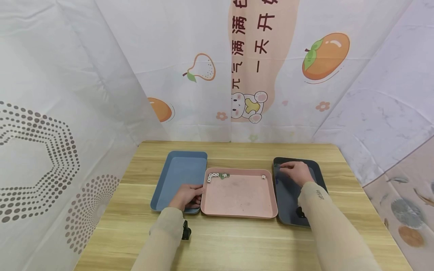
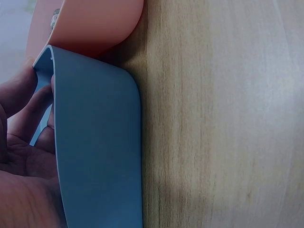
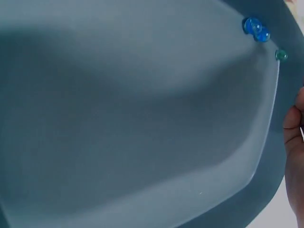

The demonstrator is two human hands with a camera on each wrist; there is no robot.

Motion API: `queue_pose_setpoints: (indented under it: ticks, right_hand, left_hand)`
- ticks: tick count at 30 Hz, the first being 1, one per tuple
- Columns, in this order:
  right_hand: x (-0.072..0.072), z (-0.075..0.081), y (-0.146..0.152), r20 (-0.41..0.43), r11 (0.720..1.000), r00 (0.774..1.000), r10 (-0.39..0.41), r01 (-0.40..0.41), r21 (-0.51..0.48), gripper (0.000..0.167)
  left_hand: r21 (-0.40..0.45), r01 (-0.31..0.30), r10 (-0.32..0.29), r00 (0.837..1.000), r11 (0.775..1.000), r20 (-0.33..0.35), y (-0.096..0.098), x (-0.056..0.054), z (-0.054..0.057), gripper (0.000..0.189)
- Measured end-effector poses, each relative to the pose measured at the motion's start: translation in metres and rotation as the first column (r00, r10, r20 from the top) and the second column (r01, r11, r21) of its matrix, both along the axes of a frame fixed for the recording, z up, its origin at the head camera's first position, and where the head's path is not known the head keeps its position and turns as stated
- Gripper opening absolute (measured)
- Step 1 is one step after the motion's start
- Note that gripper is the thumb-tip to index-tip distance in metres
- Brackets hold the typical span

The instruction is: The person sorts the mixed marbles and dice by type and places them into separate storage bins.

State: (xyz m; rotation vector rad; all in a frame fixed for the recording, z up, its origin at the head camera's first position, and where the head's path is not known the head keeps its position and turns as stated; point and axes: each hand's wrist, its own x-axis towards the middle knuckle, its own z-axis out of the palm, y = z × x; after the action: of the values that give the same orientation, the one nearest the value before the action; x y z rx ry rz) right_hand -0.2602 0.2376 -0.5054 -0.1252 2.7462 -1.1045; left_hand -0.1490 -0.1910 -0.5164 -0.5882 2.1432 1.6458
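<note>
Marbles (image 3: 253,25) lie in dark tray (image 1: 288,199) near right hand (image 1: 297,172) (whether its fingers hold anything cannot be told); left hand (image 1: 187,195), fingers loosely curled, touches blue tray (image 1: 185,167).

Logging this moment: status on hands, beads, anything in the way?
Left hand at blue tray edge; right hand over dark tray, grip unclear. Beads near tray wall. No obstruction seen.

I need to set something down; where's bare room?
Free: wooden table in front of the pink tray, between sleeves; that tray's middle; the blue tray's far half, beyond the left hand. Crowded far-left corners: pink tray, white dice; dark tray, translucent beads and right hand.
</note>
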Motion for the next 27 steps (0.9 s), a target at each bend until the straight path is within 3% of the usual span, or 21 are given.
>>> queue_pose_setpoints:
  ticks: [11,27]
  right_hand:
    - [0.006,-0.006,0.014,-0.033,0.998,0.998,-0.055,0.055,0.027,0.030]
    - [0.013,-0.015,0.025,0.009,0.993,0.994,-0.109,0.109,0.044,0.029]
  left_hand:
    - [-0.001,-0.004,0.004,1.000,1.000,-0.002,0.000,0.000,-0.001,0.040]
    - [-0.003,0.000,0.000,1.000,1.000,-0.014,0.001,0.001,0.002,0.040]
